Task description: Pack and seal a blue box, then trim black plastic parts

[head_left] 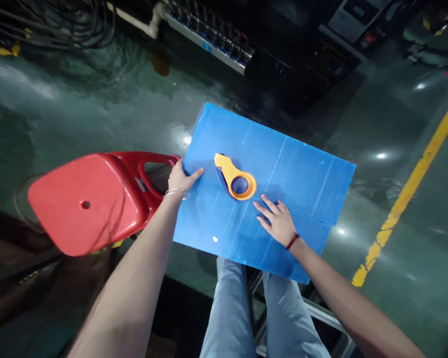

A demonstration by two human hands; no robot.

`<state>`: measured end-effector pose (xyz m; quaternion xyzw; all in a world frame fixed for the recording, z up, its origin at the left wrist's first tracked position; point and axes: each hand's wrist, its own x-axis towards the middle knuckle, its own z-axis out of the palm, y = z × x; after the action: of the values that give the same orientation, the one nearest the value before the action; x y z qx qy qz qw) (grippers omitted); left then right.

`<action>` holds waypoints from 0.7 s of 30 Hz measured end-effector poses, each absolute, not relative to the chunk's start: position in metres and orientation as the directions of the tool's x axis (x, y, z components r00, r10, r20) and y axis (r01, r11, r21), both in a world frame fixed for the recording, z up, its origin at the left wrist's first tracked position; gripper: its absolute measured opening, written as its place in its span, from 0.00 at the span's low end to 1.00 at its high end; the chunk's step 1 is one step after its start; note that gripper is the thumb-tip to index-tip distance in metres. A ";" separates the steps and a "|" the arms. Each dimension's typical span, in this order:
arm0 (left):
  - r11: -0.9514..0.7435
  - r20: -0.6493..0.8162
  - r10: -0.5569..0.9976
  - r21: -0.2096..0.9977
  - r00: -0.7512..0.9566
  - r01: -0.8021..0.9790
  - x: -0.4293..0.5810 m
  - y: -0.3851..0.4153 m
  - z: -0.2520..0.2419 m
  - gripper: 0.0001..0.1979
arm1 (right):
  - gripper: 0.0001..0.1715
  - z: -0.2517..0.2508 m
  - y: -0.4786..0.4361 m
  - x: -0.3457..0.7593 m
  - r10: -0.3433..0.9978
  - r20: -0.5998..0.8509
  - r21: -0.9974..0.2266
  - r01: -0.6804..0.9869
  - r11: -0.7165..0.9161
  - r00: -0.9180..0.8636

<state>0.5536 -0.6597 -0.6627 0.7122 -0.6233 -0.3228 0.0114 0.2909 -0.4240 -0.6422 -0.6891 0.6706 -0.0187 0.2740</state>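
A blue plastic board (265,189) lies tilted across the view in front of me. On it sits an orange tape dispenser (234,178) with a ring-shaped end around a blue centre, and a blue strip shows along its lower left side. My right hand (278,222) lies flat on the board with fingers spread, just below and to the right of the dispenser, touching neither. My left hand (181,178) rests at the board's left edge, thumb on the blue surface, a short way left of the dispenser.
A red plastic stool (89,201) with a round hole and a handle opening stands left of the board, against my left hand. My legs in light blue trousers (265,318) are below the board. A yellow floor line (406,191) runs on the right, with dark machinery and cables at the top.
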 end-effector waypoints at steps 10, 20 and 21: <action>-0.314 -0.464 -0.864 0.199 0.193 -0.928 0.534 -0.574 -0.642 0.39 | 0.30 -0.591 -0.451 0.340 -0.962 -0.237 -0.494 -0.836 0.238 -0.134; -0.274 -0.420 -0.896 0.272 0.142 -0.922 0.541 -0.563 -0.653 0.56 | 0.21 -0.589 -0.494 0.350 -0.760 -0.649 -0.618 -0.597 0.512 0.020; -0.272 -0.420 -0.898 0.289 0.134 -0.918 0.540 -0.562 -0.652 0.59 | 0.23 -0.582 -0.493 0.337 -0.736 -0.672 -0.648 -0.542 0.535 0.077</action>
<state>0.5403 -0.5621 -0.6520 0.7527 -0.6030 -0.2637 -0.0193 0.3365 -0.4934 -0.5818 -0.4741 0.6739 -0.0868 0.5600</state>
